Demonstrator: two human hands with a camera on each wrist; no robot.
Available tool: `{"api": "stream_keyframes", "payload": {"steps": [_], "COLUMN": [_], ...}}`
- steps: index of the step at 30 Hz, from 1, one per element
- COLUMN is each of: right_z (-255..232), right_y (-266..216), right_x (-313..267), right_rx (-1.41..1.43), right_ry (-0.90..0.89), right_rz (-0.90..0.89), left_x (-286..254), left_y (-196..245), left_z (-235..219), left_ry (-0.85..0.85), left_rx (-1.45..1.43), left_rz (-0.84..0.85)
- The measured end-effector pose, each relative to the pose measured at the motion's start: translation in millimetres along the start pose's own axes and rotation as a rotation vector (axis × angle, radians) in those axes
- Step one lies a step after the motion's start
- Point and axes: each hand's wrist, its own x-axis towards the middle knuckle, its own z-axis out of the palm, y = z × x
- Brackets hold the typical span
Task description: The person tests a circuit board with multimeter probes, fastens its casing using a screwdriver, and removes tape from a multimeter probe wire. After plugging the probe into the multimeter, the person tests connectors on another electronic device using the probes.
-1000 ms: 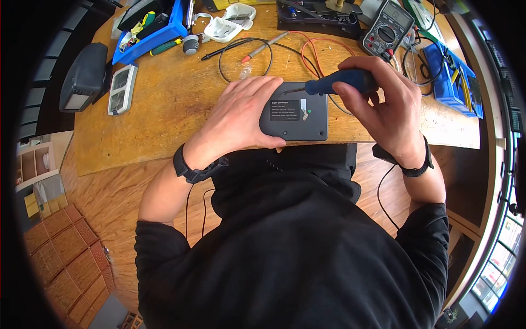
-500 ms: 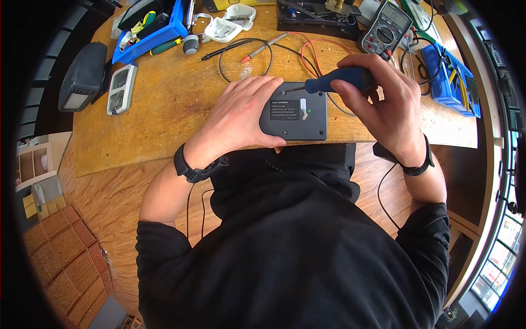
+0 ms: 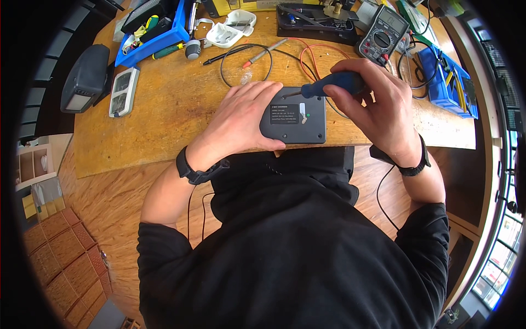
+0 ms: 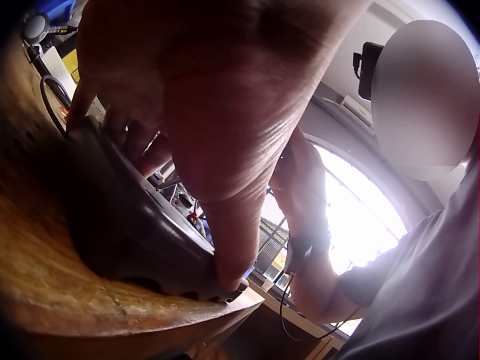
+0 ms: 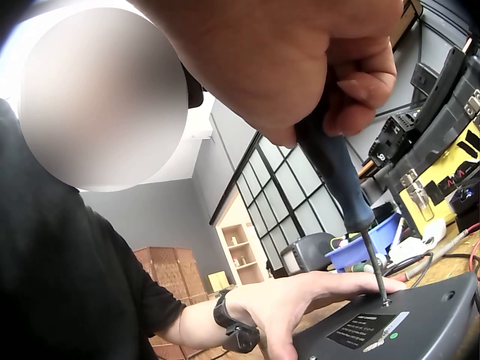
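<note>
A dark grey battery charger lies label side up near the table's front edge. My left hand spans its left end, thumb on the near edge and fingers toward the far edge. In the left wrist view the thumb presses the charger's side wall. My right hand grips the blue handle of a screwdriver, slanted in the head view. In the right wrist view, the steel shaft meets a screw hole at the charger's corner, close by the left fingers.
Behind the charger lie test probes with looping leads and a multimeter. Blue bins stand at the left and right. A white case and a black tool tray sit at the back.
The head view has shifted slightly, so the table things appear a little displaced. Both hands keep their holds, and the screwdriver tip stays at the same corner of the charger.
</note>
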Motion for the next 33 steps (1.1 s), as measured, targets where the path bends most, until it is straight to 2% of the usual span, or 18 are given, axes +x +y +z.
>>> {"api": "stream_keyframes", "payload": {"steps": [6,9,11,17,18,24,33], "right_z": [-1,-5,-9,-10,-15,-18,-16], "right_y": [-1,-3,-6,0,-7,-6,-4], "right_x": [10,21,28,51,57,77,79], "right_rx": [0.001,-0.029,-0.12,-0.182,-0.137,-0.117,-0.108], "right_ry": [-0.008,-0.024,-0.109,-0.186,-0.252,-0.369,-0.383], "right_rz": [-0.024,-0.116,-0.157,-0.289,-0.279,-0.387,-0.419], "left_x": [2,2,2,1,1,2,1], "left_y": [2,3,3,3,4,5,2], "left_z": [-3,-2,-2,-1,-2,-5,-2], "left_ry": [-0.016,-0.026,-0.028,-0.015,-0.015,-0.03,-0.026], "left_rx": [0.0,0.008,0.009,0.023,0.023,0.013,-0.001], "left_rz": [-0.005,-0.013,-0.016,-0.007,-0.01,-0.008,-0.004]}}
